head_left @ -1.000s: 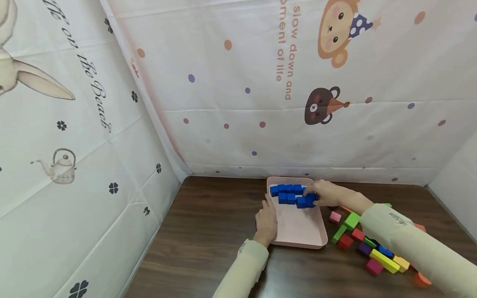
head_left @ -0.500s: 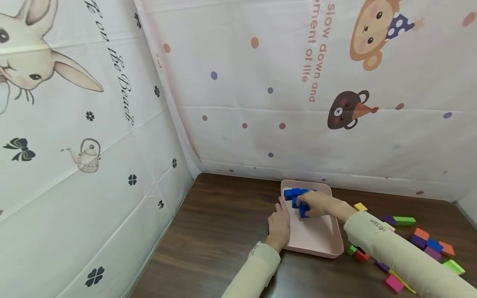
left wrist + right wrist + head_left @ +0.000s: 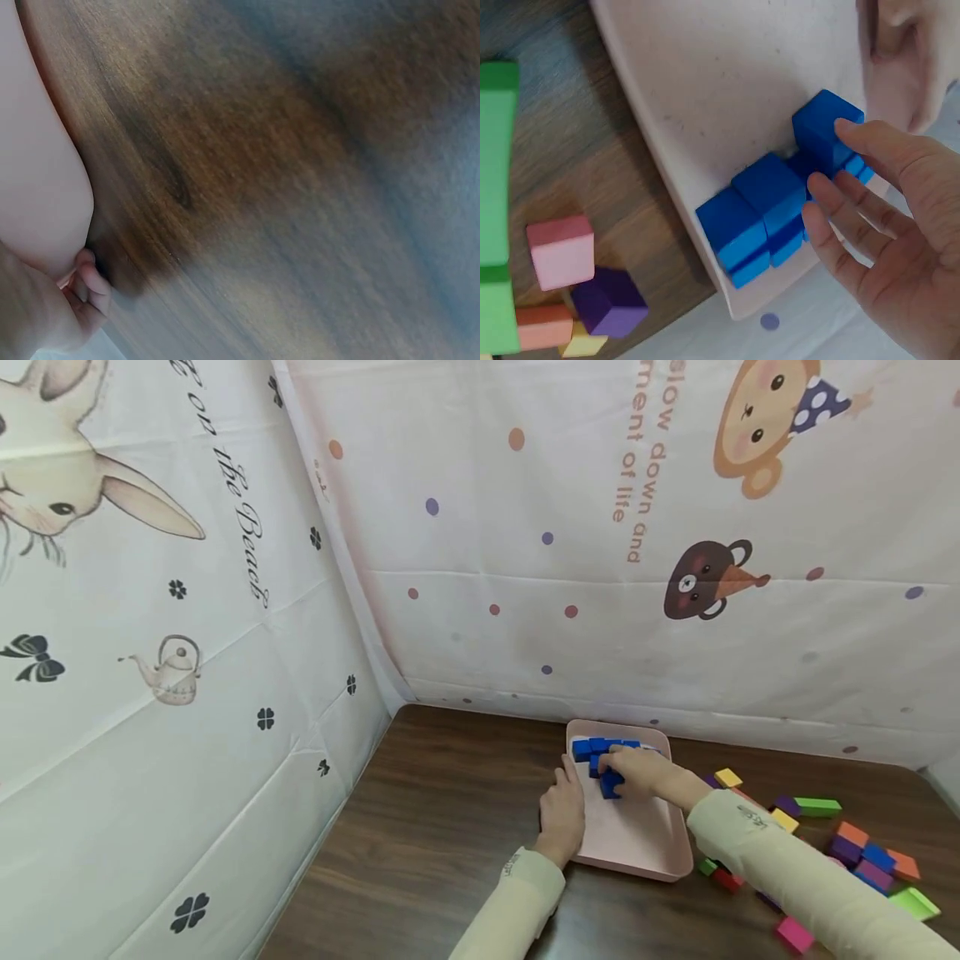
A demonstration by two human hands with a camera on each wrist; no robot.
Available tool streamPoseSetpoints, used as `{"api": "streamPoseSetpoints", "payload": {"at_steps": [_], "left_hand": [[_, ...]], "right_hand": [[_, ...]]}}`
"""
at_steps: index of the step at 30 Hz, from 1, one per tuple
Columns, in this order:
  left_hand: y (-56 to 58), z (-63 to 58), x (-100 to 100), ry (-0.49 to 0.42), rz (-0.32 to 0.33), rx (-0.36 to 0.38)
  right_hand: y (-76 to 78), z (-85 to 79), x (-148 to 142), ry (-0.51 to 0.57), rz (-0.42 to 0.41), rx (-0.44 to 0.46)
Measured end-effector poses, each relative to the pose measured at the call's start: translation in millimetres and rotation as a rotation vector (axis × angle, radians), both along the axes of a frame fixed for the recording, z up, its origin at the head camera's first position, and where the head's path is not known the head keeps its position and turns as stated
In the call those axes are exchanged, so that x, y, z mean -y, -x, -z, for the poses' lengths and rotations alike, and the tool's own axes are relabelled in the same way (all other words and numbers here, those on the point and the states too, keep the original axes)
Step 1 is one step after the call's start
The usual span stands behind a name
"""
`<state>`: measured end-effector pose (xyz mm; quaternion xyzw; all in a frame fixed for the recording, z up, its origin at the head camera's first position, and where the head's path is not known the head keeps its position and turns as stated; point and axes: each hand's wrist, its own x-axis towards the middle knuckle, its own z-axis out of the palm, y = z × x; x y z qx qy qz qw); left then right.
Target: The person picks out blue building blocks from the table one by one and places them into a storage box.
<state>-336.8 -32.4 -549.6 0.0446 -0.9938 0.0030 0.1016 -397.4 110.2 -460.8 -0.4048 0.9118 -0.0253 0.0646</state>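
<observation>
A pale pink tray (image 3: 633, 839) lies on the wooden table. Along its far side several blue cubes (image 3: 597, 745) stand in rows, partly covered by my right hand (image 3: 639, 770). That hand pinches a blue cube (image 3: 821, 124), with the thumb on one face and the fingertips at its side, close to the other cubes. My left hand (image 3: 562, 814) holds the tray's left wall, its index finger stretched along the rim. In the left wrist view, a curled finger (image 3: 94, 281) shows at the tray's outer edge.
Right of the tray lie scattered coloured blocks, among them a green block (image 3: 817, 807), a pink block (image 3: 795, 935) and a yellow block (image 3: 727, 777). My right forearm (image 3: 795, 860) passes over some. Printed cloth (image 3: 480, 635) hangs behind the table and along its left side.
The head view has shifted left. From the tray's right wall, my right hand has moved left and slightly nearer with the blue cube. My left hand keeps its place on the tray.
</observation>
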Motion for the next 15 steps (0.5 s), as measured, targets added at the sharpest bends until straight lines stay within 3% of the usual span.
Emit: {"api": "streamPoseSetpoints", "payload": {"at_steps": [7,11,15], "left_hand": [[3.7,-4.1,3.7,-0.049,0.022,0.008],[6.4,-1.8,5.4,-0.092,0.026,0.032],[5.2,0.4,3.7,-0.125,0.032,0.066]], "right_hand": [[-9.8,-39.4,-54.4,0.009,0.113,-0.017],[-18.0,-57.6,-117.9,0.014,0.158,0.013],[-31.5,-63.2,-189.4,-0.021,0.251,0.124]]}}
